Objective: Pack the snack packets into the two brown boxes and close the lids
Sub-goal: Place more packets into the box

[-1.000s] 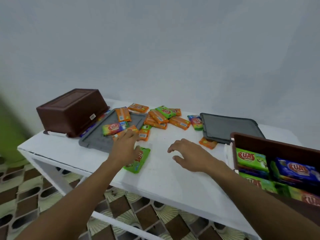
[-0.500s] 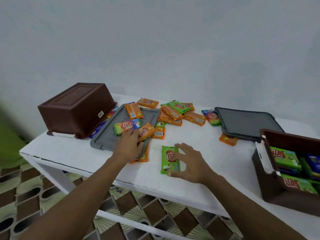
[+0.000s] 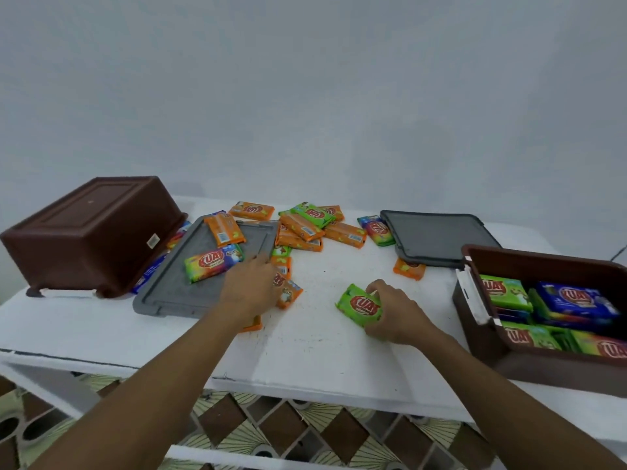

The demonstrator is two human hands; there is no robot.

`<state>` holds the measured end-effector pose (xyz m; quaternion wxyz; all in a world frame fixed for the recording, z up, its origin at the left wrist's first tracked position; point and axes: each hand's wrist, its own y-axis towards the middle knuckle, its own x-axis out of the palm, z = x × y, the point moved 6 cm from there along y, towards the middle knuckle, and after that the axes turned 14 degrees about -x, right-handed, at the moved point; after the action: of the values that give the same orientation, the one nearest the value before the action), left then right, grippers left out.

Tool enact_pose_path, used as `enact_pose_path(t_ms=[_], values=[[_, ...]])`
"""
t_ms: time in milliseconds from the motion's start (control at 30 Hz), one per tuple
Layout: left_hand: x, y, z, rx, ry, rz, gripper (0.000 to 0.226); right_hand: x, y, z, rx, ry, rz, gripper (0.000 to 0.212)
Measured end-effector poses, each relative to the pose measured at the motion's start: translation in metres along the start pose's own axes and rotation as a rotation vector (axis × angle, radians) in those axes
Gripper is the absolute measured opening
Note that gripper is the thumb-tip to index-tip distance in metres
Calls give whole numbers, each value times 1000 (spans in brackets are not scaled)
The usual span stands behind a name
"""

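**Packing in progress: one box part filled, one overturned**

The right hand (image 3: 393, 310) grasps a green packet (image 3: 359, 305), fingers curled round its near end, low over the white table (image 3: 322, 351). The left hand (image 3: 249, 290) lies palm down, fingers stretched forward and released, resting on an orange packet (image 3: 288, 293) at the right edge of a grey lid (image 3: 203, 283).

A multicoloured packet (image 3: 213, 262) lies on that lid just left of the left hand's fingertips. Further left, well apart from the hand, a brown box (image 3: 91, 235) stands upside down. Beyond both hands lies a loose pile of packets (image 3: 305, 228), mostly orange.

To the right of the right hand sits the open brown box (image 3: 543, 364), with green and blue packets inside. A dark lid (image 3: 437, 237) lies flat beyond the right hand, behind that box.
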<state>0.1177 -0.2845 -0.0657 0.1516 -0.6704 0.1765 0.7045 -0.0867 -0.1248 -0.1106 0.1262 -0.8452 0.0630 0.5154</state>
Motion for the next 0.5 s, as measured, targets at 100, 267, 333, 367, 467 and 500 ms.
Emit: enact_pose_path(t_ms=[100,267,333,367,467,500], values=[[6,7,10,190,192,-140,50,-2,-4,9,42,25,-23,92],[12,16,20,297,269,-193,62,-4,-9,8,1,-80,-44,83],[9,14,29,344,259,-167,66,-9,-8,3,-21,-114,-80,82],[7,13,34,352,225,-177,71,-13,-8,-1,-34,-140,-100,82],[1,10,50,340,57,-230,83,-35,-11,-16,-52,-260,-111,77],[-3,10,56,347,21,-226,83,-48,-13,-21,-64,-305,-89,75]])
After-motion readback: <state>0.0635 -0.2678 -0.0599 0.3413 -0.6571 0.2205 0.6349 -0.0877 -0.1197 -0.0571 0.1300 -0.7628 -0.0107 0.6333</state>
